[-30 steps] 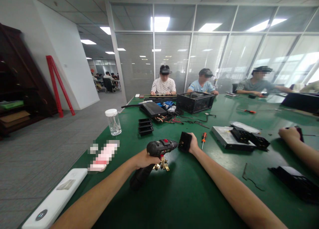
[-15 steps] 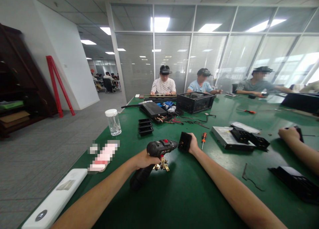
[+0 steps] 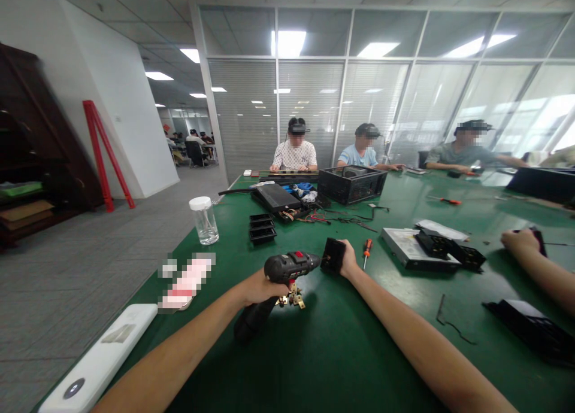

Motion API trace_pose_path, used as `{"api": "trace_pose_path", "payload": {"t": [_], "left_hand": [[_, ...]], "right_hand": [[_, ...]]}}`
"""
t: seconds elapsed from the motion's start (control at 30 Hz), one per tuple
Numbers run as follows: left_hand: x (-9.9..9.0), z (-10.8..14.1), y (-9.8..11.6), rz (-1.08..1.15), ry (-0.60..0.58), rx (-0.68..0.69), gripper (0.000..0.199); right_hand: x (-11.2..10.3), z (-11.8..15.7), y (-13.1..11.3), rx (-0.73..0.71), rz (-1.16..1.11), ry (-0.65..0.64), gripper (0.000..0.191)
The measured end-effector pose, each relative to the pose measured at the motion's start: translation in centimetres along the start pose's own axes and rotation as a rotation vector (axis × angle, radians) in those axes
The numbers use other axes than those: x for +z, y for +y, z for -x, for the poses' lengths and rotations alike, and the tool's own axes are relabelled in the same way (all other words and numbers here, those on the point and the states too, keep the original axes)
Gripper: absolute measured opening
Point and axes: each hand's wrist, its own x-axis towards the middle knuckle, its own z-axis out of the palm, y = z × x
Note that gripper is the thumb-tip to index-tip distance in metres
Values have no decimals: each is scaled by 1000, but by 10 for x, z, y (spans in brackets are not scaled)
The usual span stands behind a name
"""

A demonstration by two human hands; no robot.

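My left hand is wrapped round the grip of a black cordless drill, whose chuck points right. In my right hand is a small black part, held up on edge right by the drill's tip. Whether the bit touches the part I cannot tell. Several small brass-coloured metal pieces lie on the green table just under and behind the drill. An orange screwdriver rests to the right of my right hand.
Black trays, a black case and loose cables stand beyond my hands. A clear jar and a white device line the left edge. Another person's hand is at right, past a metal box.
My hands, the drill and the black part have hardly moved. Across the table, the arm of the person in light blue has come down toward the tabletop.
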Motion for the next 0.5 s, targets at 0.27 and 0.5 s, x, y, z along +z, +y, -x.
{"api": "trace_pose_path", "payload": {"t": [0.27, 0.5], "left_hand": [[-6, -2, -7, 15, -31, -9, 15], [-6, -3, -10, -4, -24, -11, 16]], "right_hand": [[0, 2, 0, -10, -1, 0, 21], [0, 1, 0, -19, -10, -4, 21]]}}
